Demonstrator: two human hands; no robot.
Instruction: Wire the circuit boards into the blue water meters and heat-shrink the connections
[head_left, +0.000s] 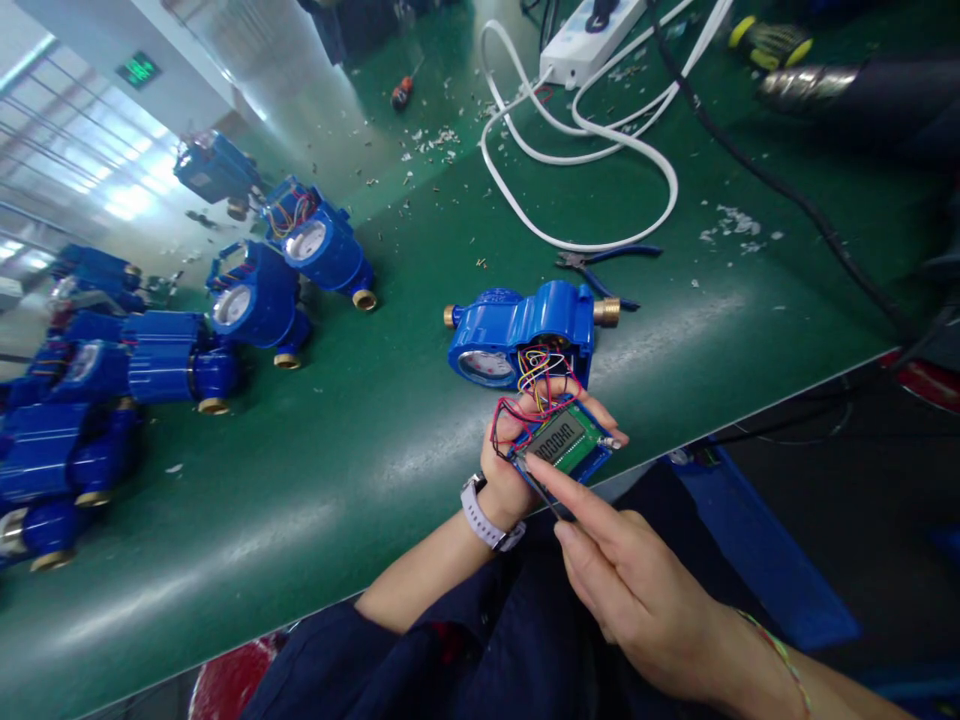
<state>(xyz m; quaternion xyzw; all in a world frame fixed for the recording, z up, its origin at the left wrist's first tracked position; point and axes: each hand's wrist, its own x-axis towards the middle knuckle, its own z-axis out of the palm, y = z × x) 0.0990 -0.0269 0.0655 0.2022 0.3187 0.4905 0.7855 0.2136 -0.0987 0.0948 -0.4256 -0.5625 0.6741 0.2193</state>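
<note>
My left hand is wrapped from below around a display circuit board in a blue frame, its grey LCD facing up. Red, black, yellow and white wires run from the board into the open side of a blue water meter, which lies on the table just beyond. My right hand reaches in from the right, its index fingertip at the board's near left corner. Between its thumb and index finger is a slim dark tool; its exact kind is unclear.
More blue water meters with brass ends stand at the left. Pliers with blue handles lie behind the near meter. Beyond are a white cable, a power strip, a heat gun, an orange screwdriver and scattered scraps.
</note>
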